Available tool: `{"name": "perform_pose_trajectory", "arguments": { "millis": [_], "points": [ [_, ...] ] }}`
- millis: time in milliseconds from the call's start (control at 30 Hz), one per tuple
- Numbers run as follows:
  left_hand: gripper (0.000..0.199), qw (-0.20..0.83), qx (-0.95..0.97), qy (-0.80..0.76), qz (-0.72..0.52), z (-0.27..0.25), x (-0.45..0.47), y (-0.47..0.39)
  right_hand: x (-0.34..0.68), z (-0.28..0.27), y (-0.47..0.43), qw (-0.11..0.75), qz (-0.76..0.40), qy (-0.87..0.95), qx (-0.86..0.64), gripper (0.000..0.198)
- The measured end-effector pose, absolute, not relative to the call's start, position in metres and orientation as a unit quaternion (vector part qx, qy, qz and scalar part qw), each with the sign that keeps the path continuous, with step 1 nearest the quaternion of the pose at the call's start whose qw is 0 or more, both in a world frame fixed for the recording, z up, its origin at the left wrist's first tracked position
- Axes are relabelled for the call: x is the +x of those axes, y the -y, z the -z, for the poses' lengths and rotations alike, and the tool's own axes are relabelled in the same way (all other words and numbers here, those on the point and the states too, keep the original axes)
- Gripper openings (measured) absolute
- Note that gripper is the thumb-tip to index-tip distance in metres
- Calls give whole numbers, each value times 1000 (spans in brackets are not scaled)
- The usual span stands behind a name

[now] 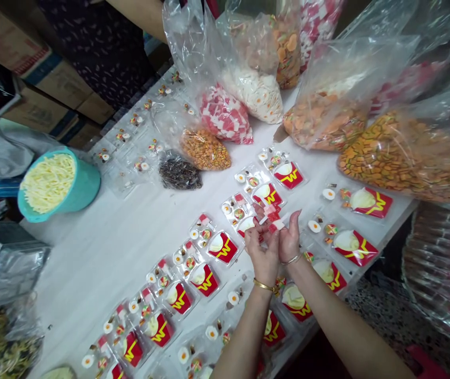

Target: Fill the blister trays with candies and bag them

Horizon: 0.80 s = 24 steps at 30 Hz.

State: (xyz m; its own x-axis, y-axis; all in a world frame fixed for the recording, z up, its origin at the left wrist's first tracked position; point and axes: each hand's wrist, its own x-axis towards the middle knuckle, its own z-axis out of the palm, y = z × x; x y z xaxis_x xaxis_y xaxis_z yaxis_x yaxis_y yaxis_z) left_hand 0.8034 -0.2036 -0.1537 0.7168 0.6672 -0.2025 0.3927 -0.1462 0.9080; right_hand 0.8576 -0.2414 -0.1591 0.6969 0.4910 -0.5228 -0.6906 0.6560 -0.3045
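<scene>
Over the row of clear blister packs, my left hand (262, 250) has its fingers bent in a pinch at small red-and-white pieces (272, 215). My right hand (291, 241) is cupped close beside it, thumb raised, with several of these pieces lying over its palm and fingers. Partly under the hands is a blister pack (235, 208) with a fried-egg piece, a round colourful piece and a red fries carton bearing a yellow W. Left of it, another pack (222, 247) has a red-and-white piece in its upper compartment. My fingertips partly overlap, so the exact grip is hard to see.
Plastic bags of small pieces line the far side, among them a red-and-white bag (227, 113) and an orange one (402, 158). A turquoise bucket (86, 179) of pale yellow sticks stands left. Another person (98, 47) stands across the white table (90, 237).
</scene>
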Motion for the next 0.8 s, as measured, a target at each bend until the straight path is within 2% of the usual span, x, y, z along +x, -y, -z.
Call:
{"name": "perform_pose_trajectory", "arguments": {
  "millis": [200,367,467,600,800],
  "points": [
    [17,682,598,-403,-121,146,796,208,857,156,240,881,-344,-213,-244,84],
    [17,713,584,-377,-91,122,782,182,867,159,248,894,-336,-199,-221,86],
    [18,677,632,-359,-120,118,803,143,871,161,254,895,-346,-195,-203,82],
    [19,597,739,-273,-151,134,877,90,874,165,264,909,-317,-185,-196,79],
    [10,409,900,-148,-31,178,991,70,888,180,295,914,-295,-166,-222,68]
  ]
}}
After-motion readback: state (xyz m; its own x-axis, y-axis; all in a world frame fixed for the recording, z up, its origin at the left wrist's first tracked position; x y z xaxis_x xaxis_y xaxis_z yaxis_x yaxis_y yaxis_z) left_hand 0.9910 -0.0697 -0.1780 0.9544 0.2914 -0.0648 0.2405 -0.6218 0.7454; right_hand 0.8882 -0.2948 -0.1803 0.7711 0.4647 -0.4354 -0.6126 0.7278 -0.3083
